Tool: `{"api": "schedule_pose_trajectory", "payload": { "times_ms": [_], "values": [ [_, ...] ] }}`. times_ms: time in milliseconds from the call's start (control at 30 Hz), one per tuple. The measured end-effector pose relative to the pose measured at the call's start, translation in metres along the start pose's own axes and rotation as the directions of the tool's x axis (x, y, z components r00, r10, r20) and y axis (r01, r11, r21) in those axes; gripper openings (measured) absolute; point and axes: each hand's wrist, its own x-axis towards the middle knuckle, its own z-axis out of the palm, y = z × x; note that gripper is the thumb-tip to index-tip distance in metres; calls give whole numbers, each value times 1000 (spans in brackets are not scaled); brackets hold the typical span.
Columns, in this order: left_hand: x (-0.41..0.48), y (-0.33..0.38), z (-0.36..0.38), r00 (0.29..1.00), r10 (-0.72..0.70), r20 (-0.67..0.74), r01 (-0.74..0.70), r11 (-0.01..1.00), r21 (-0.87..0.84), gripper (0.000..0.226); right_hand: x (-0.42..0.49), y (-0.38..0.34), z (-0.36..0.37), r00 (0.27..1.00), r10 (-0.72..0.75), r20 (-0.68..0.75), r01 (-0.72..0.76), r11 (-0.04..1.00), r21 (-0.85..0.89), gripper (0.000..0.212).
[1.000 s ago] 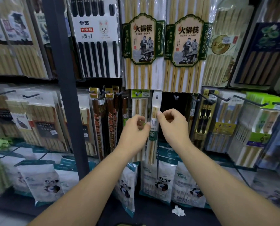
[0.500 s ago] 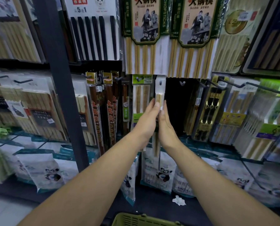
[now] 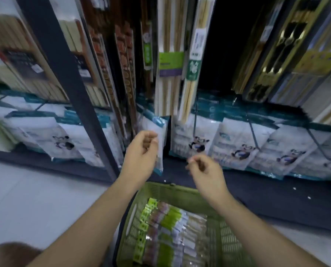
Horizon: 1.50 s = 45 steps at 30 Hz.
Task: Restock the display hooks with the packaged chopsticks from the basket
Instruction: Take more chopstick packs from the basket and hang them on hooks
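While left hand and right hand are hovering empty, half-curled, overlapping packaged chopsticks may be inviting a double pick.

Plainly a shop aisle: retail-packed chopsticks hung in close rows with printed labels, panda-printed bags ranked along the lowest tier, a dark metal rack upright, and a green plastic shopping basket of more packs beside the pale floor.
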Motion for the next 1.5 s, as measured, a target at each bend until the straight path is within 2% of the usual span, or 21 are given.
{"api": "schedule_pose_trajectory", "payload": {
  "times_ms": [67,133,167,267,333,433,533,667,800,900,1067,1167,1267,1333,1367,1400,1467,1500],
  "values": [
    [-26,-57,0,991,-131,-14,132,981,140,17,-27,48,24,981,87,175,-64,988,-137,16],
    [-52,-109,0,955,-296,-20,289,911,293,7,-47,95,49,907,215,362,-100,945,-310,12],
    [-63,-132,0,929,-370,-25,354,865,357,9,-54,118,60,852,288,437,-107,914,-392,12],
    [-92,-181,-3,831,-548,-92,521,711,471,43,-75,176,83,727,428,537,-108,844,-525,11],
    [-109,-202,-5,797,-593,-111,567,673,475,58,-91,202,94,686,460,563,-95,825,-558,12],
    [-126,-221,-1,797,-599,-80,553,670,496,40,-109,227,111,628,478,614,-63,818,-572,11],
    [-131,-230,5,821,-563,-94,535,702,470,31,-120,239,122,568,460,682,54,807,-589,11],
    [-127,-236,6,825,-550,-134,551,725,414,32,-129,246,134,575,445,687,193,742,-642,46],
    [-128,-237,6,827,-542,-151,551,726,411,33,-141,251,143,588,451,672,262,680,-685,61],
    [-127,-237,6,829,-539,-148,549,736,396,32,-141,253,144,590,457,665,224,699,-679,54],
    [-126,-236,5,830,-541,-134,548,747,378,31,-132,252,137,549,459,699,231,721,-654,11],
    [-126,-238,5,831,-542,-126,546,753,368,30,-131,255,135,558,456,694,226,721,-655,31],
    [-126,-239,4,817,-568,-99,565,754,336,28,-125,252,133,549,470,691,166,749,-641,32],
    [-126,-236,3,806,-585,-87,581,756,302,35,-113,245,129,558,467,685,65,799,-598,32],
    [-127,-233,3,838,-531,-124,539,771,339,45,-104,241,126,578,458,675,-5,829,-559,28],
    [-128,-230,3,891,-417,-179,453,784,424,50,-94,235,124,603,445,662,-69,856,-512,23],
    [-127,-221,6,964,-114,-241,234,794,561,40,-73,221,117,651,415,636,-175,897,-406,24],
    [-125,-216,9,974,-47,-224,166,817,552,30,-64,212,114,668,402,626,-227,912,-343,27]
  ]
}}
